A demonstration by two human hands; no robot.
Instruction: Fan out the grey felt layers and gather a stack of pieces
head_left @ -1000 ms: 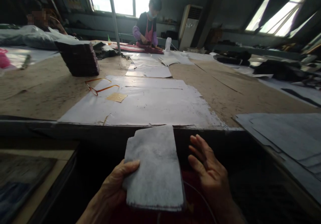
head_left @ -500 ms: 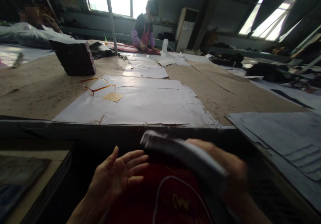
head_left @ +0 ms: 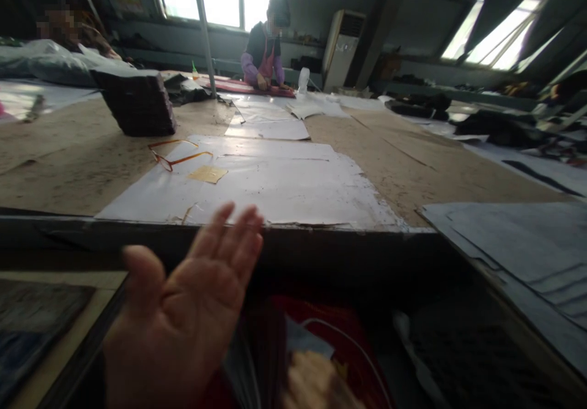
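Observation:
My left hand (head_left: 183, 311) is raised palm-up in front of the table edge, fingers stretched out and thumb apart, holding nothing. Low at the bottom centre, my right hand (head_left: 316, 381) is blurred, its fingers wrapped round a stack of dark sheets (head_left: 270, 348) with a grey top piece. The stack is over my red apron (head_left: 358, 329), which has a white cord across it. On the table, a white sheet (head_left: 275, 183) lies flat, with orange-framed glasses (head_left: 170, 163) and a small tan square (head_left: 208, 173) on it.
A dark stack of pieces (head_left: 137, 103) stands at the back left by a metal pole (head_left: 204, 30). Grey sheets (head_left: 513, 244) lie at the right edge. Across the table a person (head_left: 266, 54) works on red material; another person sits at the far left.
My left hand has risen and come closer to the camera. My right hand has moved down and left with the stack, which has tilted from lying across to pointing upward.

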